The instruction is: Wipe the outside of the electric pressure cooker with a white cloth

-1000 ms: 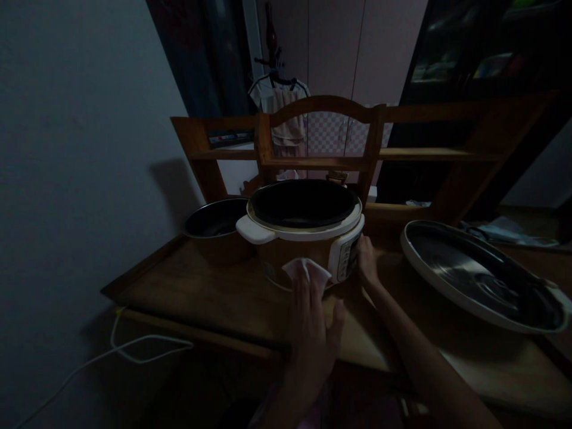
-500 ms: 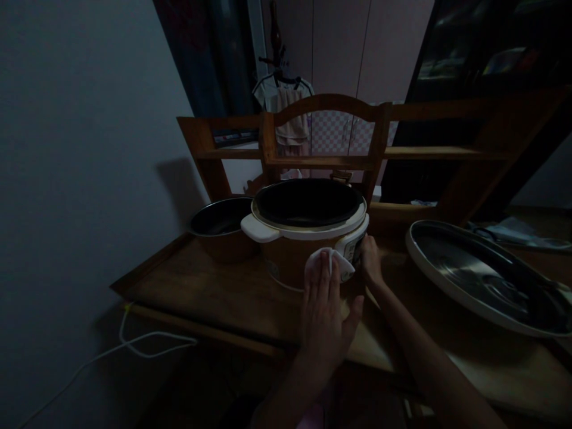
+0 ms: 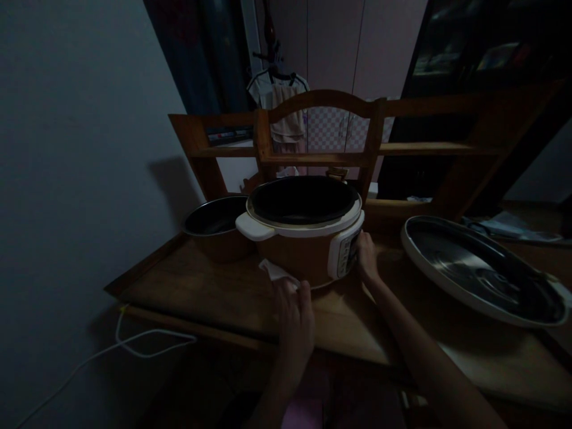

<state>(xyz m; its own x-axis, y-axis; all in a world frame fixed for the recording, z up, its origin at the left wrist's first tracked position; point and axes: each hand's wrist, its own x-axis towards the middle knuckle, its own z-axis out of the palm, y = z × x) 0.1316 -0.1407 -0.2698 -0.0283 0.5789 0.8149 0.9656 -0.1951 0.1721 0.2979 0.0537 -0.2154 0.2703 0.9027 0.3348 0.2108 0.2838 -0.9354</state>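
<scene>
An open rice cooker (image 3: pixel 292 253) with a brown body, white rim and dark inside stands at the middle of the table. Its control panel (image 3: pixel 345 256) faces front right. Low at the cooker's front, my left hand (image 3: pixel 294 316) is closed on a white cloth (image 3: pixel 277 272), whose loose end points left along the base. My right hand (image 3: pixel 367 256) grips the cooker's right side beside the panel; its fingers are partly hidden. Left of the cooker sits a dark round pot (image 3: pixel 217 244).
A large detached lid (image 3: pixel 478 271) lies inner side up on the right of the wooden table (image 3: pixel 214 295). A wooden shelf frame (image 3: pixel 315 159) rises along the back. On the left are a wall (image 3: pixel 80 155) and a white cable (image 3: pixel 152 330) hanging off the table's edge.
My left hand has moved left and down with the cloth, from beside the control panel to the cooker's lower front, uncovering the panel. My right hand stays at the cooker's side.
</scene>
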